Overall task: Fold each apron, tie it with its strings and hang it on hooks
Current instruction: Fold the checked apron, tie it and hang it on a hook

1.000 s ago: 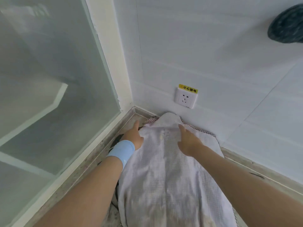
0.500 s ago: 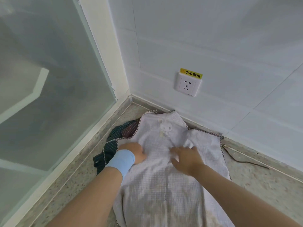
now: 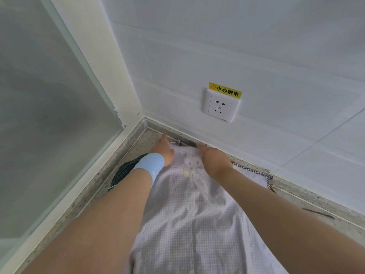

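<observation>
White checked apron (image 3: pixel 193 214) lies flat on speckled stone surface (image 3: pixel 94 190), top end at far wall corner.
L hand (image 3: pixel 165 152) (blue wristband (image 3: pixel 150 165)) and R hand (image 3: pixel 214 160) rest on apron's far end, either side of bee print (image 3: pixel 190 172); fingers straight, gripping nothing. Dark green striped cloth (image 3: pixel 122 173) sticks out under apron's left edge. Checked string (image 3: pixel 254 171) runs right along wall. Socket (image 3: pixel 220 108) w/ yellow label (image 3: pixel 225 90) above.

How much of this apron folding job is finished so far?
Hardly any. Done: the white checked apron lies spread flat on the speckled surface. In hand: the left hand and right hand press its top edge by the wall. Left: folding, tying its checked strings, hanging; a dark striped cloth lies left of it.
</observation>
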A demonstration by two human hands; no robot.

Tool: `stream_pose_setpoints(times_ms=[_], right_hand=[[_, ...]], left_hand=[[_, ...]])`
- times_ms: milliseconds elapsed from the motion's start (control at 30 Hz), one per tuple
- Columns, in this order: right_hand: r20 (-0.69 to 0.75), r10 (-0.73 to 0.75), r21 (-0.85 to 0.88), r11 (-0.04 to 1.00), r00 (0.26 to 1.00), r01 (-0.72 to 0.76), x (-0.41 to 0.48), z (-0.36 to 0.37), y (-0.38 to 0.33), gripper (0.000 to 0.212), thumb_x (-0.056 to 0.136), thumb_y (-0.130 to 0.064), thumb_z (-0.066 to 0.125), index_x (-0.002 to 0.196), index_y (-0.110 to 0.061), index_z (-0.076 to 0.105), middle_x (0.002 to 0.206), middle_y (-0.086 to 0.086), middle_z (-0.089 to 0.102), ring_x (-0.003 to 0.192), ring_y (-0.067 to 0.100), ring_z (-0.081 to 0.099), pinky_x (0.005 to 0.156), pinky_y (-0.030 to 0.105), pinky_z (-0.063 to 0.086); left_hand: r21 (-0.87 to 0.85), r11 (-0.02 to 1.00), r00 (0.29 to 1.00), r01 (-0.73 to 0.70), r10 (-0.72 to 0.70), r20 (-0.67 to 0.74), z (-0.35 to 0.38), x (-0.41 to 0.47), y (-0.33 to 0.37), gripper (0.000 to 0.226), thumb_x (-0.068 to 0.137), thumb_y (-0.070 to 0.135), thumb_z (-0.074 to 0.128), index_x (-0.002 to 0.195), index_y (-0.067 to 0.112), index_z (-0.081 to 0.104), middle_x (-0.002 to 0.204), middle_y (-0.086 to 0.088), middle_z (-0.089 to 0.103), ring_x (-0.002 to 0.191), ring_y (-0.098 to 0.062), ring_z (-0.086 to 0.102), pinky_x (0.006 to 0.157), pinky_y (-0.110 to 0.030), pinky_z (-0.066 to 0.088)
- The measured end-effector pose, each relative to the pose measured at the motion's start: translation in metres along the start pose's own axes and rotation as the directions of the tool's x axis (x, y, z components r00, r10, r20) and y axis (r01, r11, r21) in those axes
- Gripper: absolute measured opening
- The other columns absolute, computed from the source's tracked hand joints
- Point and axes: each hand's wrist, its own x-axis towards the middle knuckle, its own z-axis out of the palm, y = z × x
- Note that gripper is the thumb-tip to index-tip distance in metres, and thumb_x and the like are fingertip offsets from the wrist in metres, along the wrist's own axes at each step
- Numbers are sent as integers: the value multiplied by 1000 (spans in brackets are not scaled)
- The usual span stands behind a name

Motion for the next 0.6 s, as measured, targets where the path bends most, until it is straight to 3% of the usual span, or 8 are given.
stream_pose_setpoints(times_ms=[100, 167, 233, 333, 433, 500, 600], right_hand=[[-67, 67, 127, 990, 996, -58, -1, 2, -1, 63, 95, 0, 47, 151, -28, 40, 130, 6, 62, 114, 28, 61, 88, 36, 52], [-201, 102, 8, 995, 974, -102, -4, -1, -3, 48, 92, -4, 49, 131, -30, 62, 113, 1, 67, 99, 26, 61, 79, 34, 47], [-349, 52, -133, 986, 936, -104, -9, -5, -5, 39, 87, -5, 56, 111, -30, 72, 92, -3, 66, 87, 24, 54, 74, 34, 33], [-376, 35, -125, 988, 926, -88, -20, -20, -10, 36, 86, -9, 59, 117, -25, 67, 80, -3, 61, 85, 25, 51, 79, 37, 32], [-326, -8, -157, 987, 945, -46, -43, -31, -12, 22, 89, -14, 55, 101, -23, 71, 73, -2, 55, 82, 24, 47, 79, 35, 33], [-344, -63, -61, 997, 937, 45, -67, -30, -11, 21, 87, -9, 56, 95, -16, 74, 93, 4, 59, 92, 28, 50, 85, 36, 40], [-284, -51, 112, 990, 958, 85, -106, -23, -11, 25, 82, 0, 54, 97, -14, 67, 112, 1, 54, 94, 27, 56, 73, 38, 51]], left_hand=[[-1, 999, 993, -43, 43, -107, -3, 1, -6, 55, 101, 25, 52, 153, 24, 34, 148, -8, 50, 123, -34, 57, 95, -38, 50], [-76, 990, 971, -121, 102, -217, -8, -5, -8, 34, 99, 24, 57, 133, 22, 62, 137, -3, 61, 118, -27, 60, 90, -29, 46], [-196, 964, 955, -180, 123, -270, -10, -16, -9, 20, 95, 16, 62, 110, 23, 73, 124, 0, 67, 108, -23, 63, 84, -25, 43], [-274, 931, 927, -239, 135, -351, -17, -43, -10, 21, 86, 6, 67, 86, 27, 70, 102, 4, 68, 96, -21, 64, 80, -28, 47], [-237, 912, 908, -334, 245, -339, -26, -78, -15, 34, 86, 7, 68, 111, 29, 60, 86, 4, 57, 78, -16, 58, 66, -28, 47], [-162, 914, 915, -371, 329, -235, -25, -100, -23, 38, 89, 12, 67, 118, 34, 56, 86, 5, 56, 74, -11, 56, 61, -23, 46], [89, 917, 917, -390, 395, -50, -14, -122, -39, 23, 90, 31, 67, 112, 26, 67, 99, 9, 57, 94, -14, 59, 84, -31, 50]])
